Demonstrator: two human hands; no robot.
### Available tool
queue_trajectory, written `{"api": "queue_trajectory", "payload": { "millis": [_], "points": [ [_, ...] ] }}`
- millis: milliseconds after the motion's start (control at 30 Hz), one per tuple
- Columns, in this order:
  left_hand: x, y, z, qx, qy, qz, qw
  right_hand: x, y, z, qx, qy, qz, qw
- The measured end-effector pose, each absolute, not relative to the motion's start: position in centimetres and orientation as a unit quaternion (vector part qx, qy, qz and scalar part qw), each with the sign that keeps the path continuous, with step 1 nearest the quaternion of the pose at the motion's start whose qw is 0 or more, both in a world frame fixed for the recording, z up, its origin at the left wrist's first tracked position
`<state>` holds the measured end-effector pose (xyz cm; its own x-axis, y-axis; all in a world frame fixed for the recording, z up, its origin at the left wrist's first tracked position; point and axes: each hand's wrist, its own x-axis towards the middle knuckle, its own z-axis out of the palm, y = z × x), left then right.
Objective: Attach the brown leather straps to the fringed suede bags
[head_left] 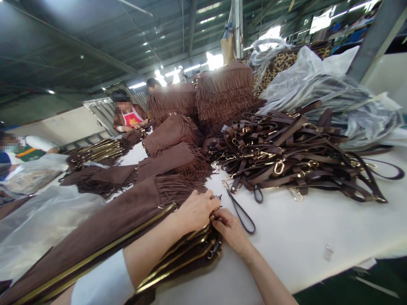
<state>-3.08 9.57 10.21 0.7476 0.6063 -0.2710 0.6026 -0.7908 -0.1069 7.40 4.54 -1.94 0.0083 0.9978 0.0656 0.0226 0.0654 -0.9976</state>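
My left hand (199, 209) reaches across a stack of brown suede bags with gold zippers (178, 258), its fingers bent at the right end of the topmost one. Close beside it, my right hand (230, 228) pinches at the same corner with thumb and fingers, where a small dark piece shows; its exact kind is hidden by the fingers. Metal rings show on the bag ends just below. Behind my hands lies a fringed brown suede bag (127, 207). A brown wrist strap (242, 214) with a clip rests on the table near my right hand.
A large heap of brown straps with gold clips (286, 152) covers the right side of the white table (286, 254). Fringed bags (224, 91) are piled behind. Clear plastic (321, 93) lies at the back right. Co-workers (130, 114) sit across at the left.
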Motion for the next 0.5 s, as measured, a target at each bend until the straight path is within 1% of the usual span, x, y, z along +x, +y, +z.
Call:
{"api": "queue_trajectory", "payload": {
  "millis": [233,367,433,500],
  "points": [
    [-2.8,9.0,10.1,-0.938,-0.28,0.19,0.076,7.5,2.8,-1.9,-0.471,-0.455,0.505,0.562],
    [-2.5,7.0,9.7,-0.927,-0.274,0.202,0.155,7.3,2.3,-1.7,-0.458,-0.423,0.534,0.571],
    [-2.8,5.9,8.7,-0.923,-0.282,0.171,0.2,7.2,2.0,-1.6,-0.461,-0.408,0.538,0.576],
    [-3.6,5.0,7.3,-0.92,-0.29,0.098,0.244,7.1,1.7,-1.6,-0.47,-0.393,0.535,0.582]
  ]
}}
